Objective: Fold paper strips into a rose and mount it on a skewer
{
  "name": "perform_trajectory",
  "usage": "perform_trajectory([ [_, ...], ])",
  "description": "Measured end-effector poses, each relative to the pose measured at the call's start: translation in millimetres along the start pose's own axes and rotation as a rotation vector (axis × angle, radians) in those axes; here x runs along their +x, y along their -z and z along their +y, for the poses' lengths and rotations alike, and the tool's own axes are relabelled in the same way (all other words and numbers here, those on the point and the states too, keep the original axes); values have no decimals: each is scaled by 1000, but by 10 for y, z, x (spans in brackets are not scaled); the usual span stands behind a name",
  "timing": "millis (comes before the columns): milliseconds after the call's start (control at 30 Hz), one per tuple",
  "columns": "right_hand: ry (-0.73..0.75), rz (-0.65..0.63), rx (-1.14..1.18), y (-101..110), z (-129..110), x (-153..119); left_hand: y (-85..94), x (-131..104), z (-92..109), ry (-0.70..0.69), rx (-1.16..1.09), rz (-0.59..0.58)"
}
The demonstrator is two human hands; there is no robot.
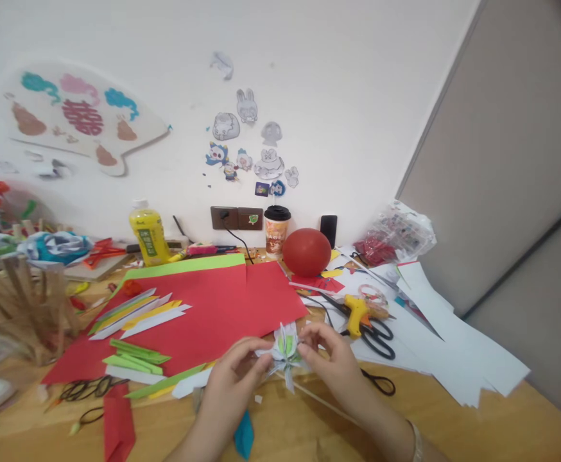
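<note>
A folded paper flower [286, 350], white with a light green middle, is held between my two hands just above the table. My left hand [235, 378] pinches a white petal on its left side with thumb and forefinger. From the right, my right hand [331, 359] grips the flower's edge between thumb and fingertips. A thin pale stick [316, 399] slants from below the flower toward my right wrist; whether it is joined to the flower I cannot tell. Under my left hand lies a blue paper piece [244, 436].
Red paper sheets [227, 301] carry several folded strips [140, 314]. A yellow glue gun [356, 316] and black scissors [379, 337] lie right, near white paper [454, 346]. A red balloon [307, 251], paper cup [276, 234] and yellow bottle [149, 234] stand behind.
</note>
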State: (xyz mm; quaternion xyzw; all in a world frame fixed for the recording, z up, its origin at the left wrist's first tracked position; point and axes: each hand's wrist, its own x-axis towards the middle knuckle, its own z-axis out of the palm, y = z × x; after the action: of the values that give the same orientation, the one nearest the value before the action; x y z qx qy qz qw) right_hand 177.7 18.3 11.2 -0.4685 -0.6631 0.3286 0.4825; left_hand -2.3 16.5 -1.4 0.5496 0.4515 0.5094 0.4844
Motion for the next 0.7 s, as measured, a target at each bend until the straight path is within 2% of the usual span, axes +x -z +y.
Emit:
perform_trajectory([
  [100,-34,-102,117,15,-30,11,-18,9,7,143,-96,-51],
  [167,-54,-139,174,21,-36,15,-29,16,8,173,-142,-69],
  [300,-105,-97,287,8,-9,30,-51,15,-23,105,-178,-57],
  [433,-59,-55,269,-3,51,44,-47,20,-55,26,-75,-14],
  [533,93,-78,-15,13,82,42,-14,42,-31,-85,144,6],
  [633,409,-161,-378,31,85,37,22,58,8,-156,327,-17],
  [700,594,-162,-541,35,80,35,38,55,20,-185,400,-17],
])
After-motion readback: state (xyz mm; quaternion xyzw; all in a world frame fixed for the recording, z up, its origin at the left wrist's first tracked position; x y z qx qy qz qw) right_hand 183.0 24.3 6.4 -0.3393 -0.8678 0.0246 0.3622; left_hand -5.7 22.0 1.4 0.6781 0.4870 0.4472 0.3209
